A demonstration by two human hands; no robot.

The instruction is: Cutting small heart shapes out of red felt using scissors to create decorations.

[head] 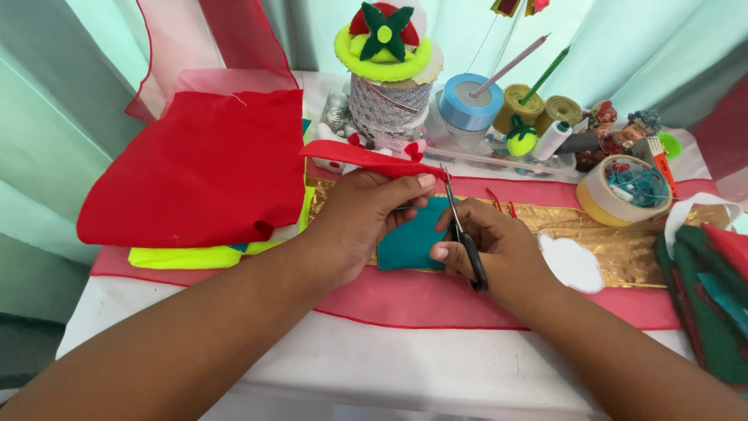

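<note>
Two bare hands worked close together over the middle of the craft table (389, 366). The left hand (366, 218) pinched a strip of red felt (366, 158) between thumb and fingertips, holding it out flat above a teal felt piece (409, 242) that lay on the pink and gold cloth. The right hand (499, 249) was closed around the handles of small black scissors (461, 230), whose blades pointed up toward the end of the red strip, right beside the left fingertips; whether the blades were parted could not be made out.

That closeness looked like the main risk: the blade tips sat almost against the left index finger, so a slip or a hurried snip could have nicked skin. The strip was held at one end only and seemed to sag, so it could have twisted in the blades and given a crooked or ragged cut. The teal piece lay directly beneath and might have been caught by the lower blade.

Around the hands the table was crowded: a folded red fabric sheet (195, 168) over a yellow-green layer at the left, a lace-wrapped spool stack with a felt flower top (386, 78), a blue ribbon roll (470, 101), a roll of tape (623, 191) and a white felt cloud shape (573, 261) at the right. An elbow swing could have knocked these over.
</note>
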